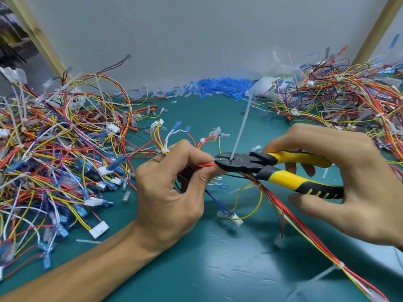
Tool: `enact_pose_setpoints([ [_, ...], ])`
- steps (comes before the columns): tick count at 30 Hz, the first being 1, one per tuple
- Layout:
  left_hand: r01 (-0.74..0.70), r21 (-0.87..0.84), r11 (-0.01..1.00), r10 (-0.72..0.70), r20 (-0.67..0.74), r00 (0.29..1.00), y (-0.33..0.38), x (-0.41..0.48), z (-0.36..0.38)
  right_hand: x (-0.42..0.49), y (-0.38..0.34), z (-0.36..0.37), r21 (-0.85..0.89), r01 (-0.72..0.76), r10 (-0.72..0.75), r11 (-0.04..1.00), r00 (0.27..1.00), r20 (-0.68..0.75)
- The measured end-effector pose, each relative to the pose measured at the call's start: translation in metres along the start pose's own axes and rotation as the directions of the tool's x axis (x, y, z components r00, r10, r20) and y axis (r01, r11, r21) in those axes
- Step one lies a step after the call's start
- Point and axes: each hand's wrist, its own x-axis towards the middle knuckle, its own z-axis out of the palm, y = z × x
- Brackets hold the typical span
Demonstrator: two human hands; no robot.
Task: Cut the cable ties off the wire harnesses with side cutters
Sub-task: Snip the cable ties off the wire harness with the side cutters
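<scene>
Centrally, the left hand (170, 192) pinches a harness (275, 202); the right hand (349, 182) grips yellow side cutters (246, 163) at a cable tie (239, 129), over a teal mat (218, 258) with a grey wall (196, 40) beyond.

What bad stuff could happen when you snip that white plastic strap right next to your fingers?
1. The blades of the yellow-and-black side cutters sit right beside the fingertips of the left hand, so a slip might nip skin.
2. The thin red and yellow wires pass right by the blades. Biting too deep could cut a wire instead of the white plastic cable tie.
3. The tie's long tail sticks up and might fly off when cut.
</scene>
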Motion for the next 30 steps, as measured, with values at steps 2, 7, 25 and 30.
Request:
enact_pose_setpoints([
  [2,0.004,0.014,1.0,-0.004,0.002,1.0,-0.0012,-0.0007,0.0003,-0.0009,0.001,0.0013,-0.019,0.011,-0.011,1.0,1.0,-0.007],
  [7,-0.006,0.039,0.999,0.006,0.001,1.0,-0.0028,-0.0021,0.0004,-0.0005,0.0051,0.001,-0.02,0.021,-0.021,1.0,1.0,0.004],
  [25,0.012,0.052,0.999,-0.011,-0.015,1.0,-0.0012,-0.004,0.002,-0.0024,0.006,0.0057,-0.097,0.039,-0.033,0.995,0.997,0.064],
  [30,0.0,0.047,0.999,0.001,-0.016,1.0,-0.0011,-0.004,0.0028,-0.0029,0.0072,0.0069,-0.134,0.041,-0.035,0.99,0.998,0.046],
])
